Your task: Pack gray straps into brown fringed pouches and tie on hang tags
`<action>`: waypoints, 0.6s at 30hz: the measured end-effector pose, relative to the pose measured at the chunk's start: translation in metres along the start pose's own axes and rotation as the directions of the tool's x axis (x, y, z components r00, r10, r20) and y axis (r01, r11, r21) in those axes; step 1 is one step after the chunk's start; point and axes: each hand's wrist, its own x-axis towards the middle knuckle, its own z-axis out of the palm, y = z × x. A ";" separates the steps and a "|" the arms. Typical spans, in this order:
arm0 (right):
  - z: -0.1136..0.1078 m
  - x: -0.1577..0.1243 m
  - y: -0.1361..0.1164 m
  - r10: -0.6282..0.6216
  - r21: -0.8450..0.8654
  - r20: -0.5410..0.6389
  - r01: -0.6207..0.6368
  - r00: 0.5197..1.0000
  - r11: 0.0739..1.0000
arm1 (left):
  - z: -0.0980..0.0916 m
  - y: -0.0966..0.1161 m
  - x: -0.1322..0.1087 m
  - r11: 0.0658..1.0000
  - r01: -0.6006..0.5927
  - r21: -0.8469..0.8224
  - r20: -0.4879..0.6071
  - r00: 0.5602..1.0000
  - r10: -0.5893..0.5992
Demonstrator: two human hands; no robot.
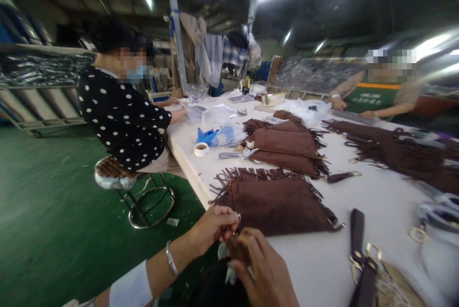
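Note:
My left hand (217, 224) is closed, thumb and finger pinching a small shiny metal piece (238, 217), too small to make out in full. My right hand (265, 264) is closed round a brown piece (238, 249) that looks like a short strap; its lower end is hidden. Both hands are close together over my lap at the table edge. Just beyond them lies a dark brown fringed bag (279, 204), its fringe toward the far side. On the right are dark brown wrist straps (356, 230) with gold-coloured clasps (373, 251).
More fringed bags (287, 147) are stacked on the white table (304, 254). A tape roll (201, 149), plastic bags (229, 134) and scissors (439, 213) lie around. One co-worker (122, 115) sits at the left, another (376, 94) is across the table. A stool (116, 173) stands left.

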 end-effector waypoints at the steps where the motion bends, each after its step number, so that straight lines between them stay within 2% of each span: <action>1: 0.003 -0.005 -0.001 -0.066 -0.060 0.030 0.068 0.997 0.996 | -0.001 0.000 -0.001 1.000 0.005 -0.022 0.011 1.000 -0.005; 4: 0.015 -0.013 0.004 -0.164 -0.262 0.069 0.176 0.984 0.949 | -0.003 0.003 -0.004 0.996 0.013 -0.090 0.029 1.000 -0.010; 6: 0.020 -0.013 0.009 -0.185 -0.310 0.046 0.190 0.982 0.932 | -0.007 0.005 -0.008 0.991 0.021 -0.133 0.044 0.999 -0.015; 9: 0.019 -0.008 0.010 -0.128 -0.169 -0.014 0.124 0.992 0.978 | -0.016 0.010 -0.015 0.983 0.045 -0.178 0.073 0.997 -0.033; 11: 0.014 -0.002 0.005 -0.037 -0.021 -0.060 0.036 0.998 0.999 | -0.023 0.012 -0.019 0.982 0.053 -0.184 0.091 0.995 -0.036; 13: 0.010 0.006 -0.001 0.042 0.056 -0.117 -0.035 0.992 0.998 | -0.029 0.013 -0.022 0.989 0.056 -0.135 0.101 0.994 -0.042; 15: 0.007 0.015 -0.005 0.061 0.032 -0.174 -0.056 0.983 0.998 | -0.035 0.013 -0.023 0.996 0.079 -0.039 0.108 0.991 -0.075; 18: 0.008 0.026 -0.008 0.005 -0.100 -0.215 -0.027 0.977 0.995 | -0.036 0.014 -0.024 0.988 0.125 0.089 0.143 0.980 -0.137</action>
